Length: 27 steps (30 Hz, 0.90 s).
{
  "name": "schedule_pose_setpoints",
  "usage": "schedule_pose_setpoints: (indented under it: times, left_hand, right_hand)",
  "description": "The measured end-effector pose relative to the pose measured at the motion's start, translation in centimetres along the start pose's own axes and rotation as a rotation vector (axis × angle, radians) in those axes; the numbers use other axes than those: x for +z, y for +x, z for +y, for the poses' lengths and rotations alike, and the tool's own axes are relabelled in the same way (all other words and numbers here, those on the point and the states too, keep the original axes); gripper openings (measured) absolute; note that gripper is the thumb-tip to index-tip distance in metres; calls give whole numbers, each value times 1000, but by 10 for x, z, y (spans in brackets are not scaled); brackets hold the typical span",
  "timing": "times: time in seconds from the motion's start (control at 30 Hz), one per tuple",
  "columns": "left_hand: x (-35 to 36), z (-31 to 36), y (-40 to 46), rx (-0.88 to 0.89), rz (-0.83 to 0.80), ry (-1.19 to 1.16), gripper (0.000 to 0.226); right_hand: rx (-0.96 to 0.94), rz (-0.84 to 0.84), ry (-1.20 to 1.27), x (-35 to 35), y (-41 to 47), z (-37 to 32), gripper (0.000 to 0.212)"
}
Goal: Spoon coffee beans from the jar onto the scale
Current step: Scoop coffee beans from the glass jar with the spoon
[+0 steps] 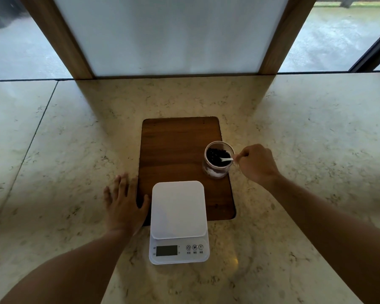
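A clear glass jar (215, 171) of dark coffee beans (214, 155) stands open at the right edge of a wooden board (178, 148). My right hand (257, 164) is just right of the jar, pinching the handle of a small white spoon (226, 159) whose bowl lies among the beans. A white digital scale (178, 210) sits at the board's near end, its platform bare and its display blank. My left hand (124, 202) rests flat, fingers spread, on the counter at the board's left edge beside the scale.
The board lies on a pale marble counter (305, 132). A frosted panel in a wooden frame (173, 36) rises at the counter's back edge, with windows on both sides.
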<state>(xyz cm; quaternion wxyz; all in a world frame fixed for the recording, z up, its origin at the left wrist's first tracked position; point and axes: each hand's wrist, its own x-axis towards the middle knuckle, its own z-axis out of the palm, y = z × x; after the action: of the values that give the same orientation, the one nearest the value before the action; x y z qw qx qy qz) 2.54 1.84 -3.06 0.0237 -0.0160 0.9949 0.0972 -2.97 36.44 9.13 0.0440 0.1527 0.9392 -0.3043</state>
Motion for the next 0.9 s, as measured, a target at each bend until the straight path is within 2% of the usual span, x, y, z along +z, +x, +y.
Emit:
schedule_pose_setpoints:
  times: [0.3, 0.9]
  left_hand:
    - [0, -1, 1, 6, 9, -13, 77]
    - [-1, 0, 1, 4, 1, -12, 77]
  right_hand:
    - [147, -39, 110, -3, 4, 0, 23]
    - [297, -58, 216, -1, 11, -1, 17]
